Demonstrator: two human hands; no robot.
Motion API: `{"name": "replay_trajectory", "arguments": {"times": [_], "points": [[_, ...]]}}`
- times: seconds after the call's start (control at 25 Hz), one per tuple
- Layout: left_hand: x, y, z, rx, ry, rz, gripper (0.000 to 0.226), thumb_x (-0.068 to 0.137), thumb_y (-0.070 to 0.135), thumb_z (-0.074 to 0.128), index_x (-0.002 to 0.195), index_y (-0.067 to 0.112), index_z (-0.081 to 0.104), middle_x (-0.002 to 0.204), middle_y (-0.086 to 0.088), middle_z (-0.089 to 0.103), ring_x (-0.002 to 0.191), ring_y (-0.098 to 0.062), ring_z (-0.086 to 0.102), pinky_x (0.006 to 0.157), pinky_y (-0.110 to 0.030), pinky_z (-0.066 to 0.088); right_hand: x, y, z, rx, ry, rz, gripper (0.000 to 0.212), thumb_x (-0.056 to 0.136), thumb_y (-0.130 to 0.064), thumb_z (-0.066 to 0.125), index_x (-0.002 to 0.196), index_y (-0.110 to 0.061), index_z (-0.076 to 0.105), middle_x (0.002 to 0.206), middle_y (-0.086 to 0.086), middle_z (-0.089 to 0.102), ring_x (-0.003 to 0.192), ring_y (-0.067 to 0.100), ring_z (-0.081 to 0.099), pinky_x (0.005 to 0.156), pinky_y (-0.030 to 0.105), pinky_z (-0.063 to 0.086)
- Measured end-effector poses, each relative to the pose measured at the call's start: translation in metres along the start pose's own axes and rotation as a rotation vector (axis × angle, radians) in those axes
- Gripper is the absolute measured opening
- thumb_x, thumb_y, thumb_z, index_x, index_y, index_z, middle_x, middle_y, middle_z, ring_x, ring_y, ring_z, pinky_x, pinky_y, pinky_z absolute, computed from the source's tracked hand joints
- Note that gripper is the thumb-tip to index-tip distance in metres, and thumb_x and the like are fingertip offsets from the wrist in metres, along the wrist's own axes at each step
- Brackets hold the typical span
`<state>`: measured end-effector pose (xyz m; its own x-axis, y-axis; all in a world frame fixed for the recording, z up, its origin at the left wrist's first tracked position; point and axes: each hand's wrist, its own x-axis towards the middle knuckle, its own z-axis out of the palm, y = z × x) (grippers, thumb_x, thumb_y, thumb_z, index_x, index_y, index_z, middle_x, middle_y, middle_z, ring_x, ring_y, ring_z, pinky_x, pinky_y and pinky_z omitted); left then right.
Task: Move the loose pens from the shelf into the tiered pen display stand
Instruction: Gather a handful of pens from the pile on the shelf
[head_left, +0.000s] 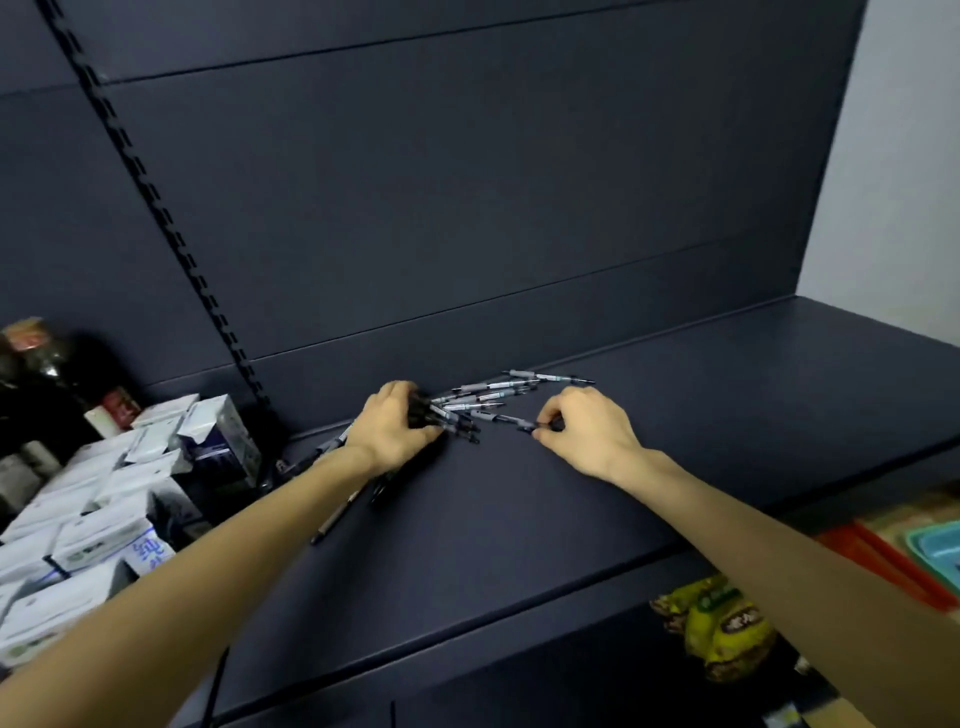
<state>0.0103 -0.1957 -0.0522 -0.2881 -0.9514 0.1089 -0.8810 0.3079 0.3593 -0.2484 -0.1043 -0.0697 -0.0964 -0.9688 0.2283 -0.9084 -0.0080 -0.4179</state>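
Left hand (396, 423) curls round bundle of pens (480, 397) on shelf (675, 415), right hand (582, 426) pinches single pen (519, 422). Display stand not in view. Tip imo: align ends first, grab fewer, less spill.

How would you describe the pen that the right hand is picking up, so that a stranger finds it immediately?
Start at the dark shelf and find the fan of loose pens near its back wall. To the right of that fan, one pen lies apart, nearer the front. The right hand pinches its end; no other pen is touched by this hand.
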Motion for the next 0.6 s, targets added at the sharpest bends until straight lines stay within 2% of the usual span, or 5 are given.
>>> {"name": "replay_trajectory", "arguments": {"times": [0.12,0.24,0.44,0.52,0.6], "points": [[-0.004,-0.01,0.002,0.068,-0.052,0.024,0.074,0.087,0.038,0.076,0.149,0.013,0.042,0.151,-0.007,0.044,0.138,-0.028,0.045,0.115,-0.038,0.038,0.013,-0.001,0.005,0.144,-0.03,-0.017,0.02,0.091,-0.039,0.074,0.104,-0.025,0.076,0.106,-0.01,0.07,0.103,0.013,0.064,0.084,0.031,0.052],[-0.004,-0.016,0.002,0.142,-0.025,0.046,0.074,0.09,0.035,0.071,0.152,0.015,0.038,0.156,-0.007,0.04,0.139,-0.031,0.042,0.115,-0.041,0.037,0.022,-0.009,0.015,0.232,-0.034,-0.028,0.019,0.087,-0.041,0.078,0.098,-0.026,0.077,0.098,-0.013,0.071,0.094,0.009,0.066,0.076,0.026,0.049],[0.007,-0.005,0.0,0.348,-0.078,0.207,0.078,0.095,0.036,0.062,0.161,0.02,0.024,0.167,-0.003,0.026,0.147,-0.031,0.034,0.117,-0.045,0.035,0.019,-0.009,0.025,0.26,-0.023,-0.09,0.019,0.085,-0.04,0.08,0.1,-0.028,0.078,0.088,-0.015,0.068,0.086,0.005,0.062,0.078,0.028,0.052],[0.015,0.003,0.001,0.369,-0.135,0.218,0.073,0.098,0.035,0.059,0.161,0.021,0.026,0.165,-0.002,0.03,0.147,-0.03,0.035,0.117,-0.043,0.036,0.022,-0.005,0.024,0.29,-0.05,-0.085,0.018,0.086,-0.035,0.08,0.102,-0.029,0.079,0.084,-0.016,0.067,0.08,0.002,0.061,0.076,0.025,0.051],[0.019,0.009,0.003,0.416,-0.145,0.258,0.063,0.099,0.031,0.057,0.157,0.021,0.035,0.159,-0.002,0.04,0.142,-0.029,0.039,0.114,-0.041,0.039,0.025,-0.001,0.021,0.333,-0.086,-0.064,0.017,0.087,-0.032,0.08,0.104,-0.028,0.079,0.084,-0.015,0.07,0.078,0.002,0.062,0.076,0.024,0.052]]}}
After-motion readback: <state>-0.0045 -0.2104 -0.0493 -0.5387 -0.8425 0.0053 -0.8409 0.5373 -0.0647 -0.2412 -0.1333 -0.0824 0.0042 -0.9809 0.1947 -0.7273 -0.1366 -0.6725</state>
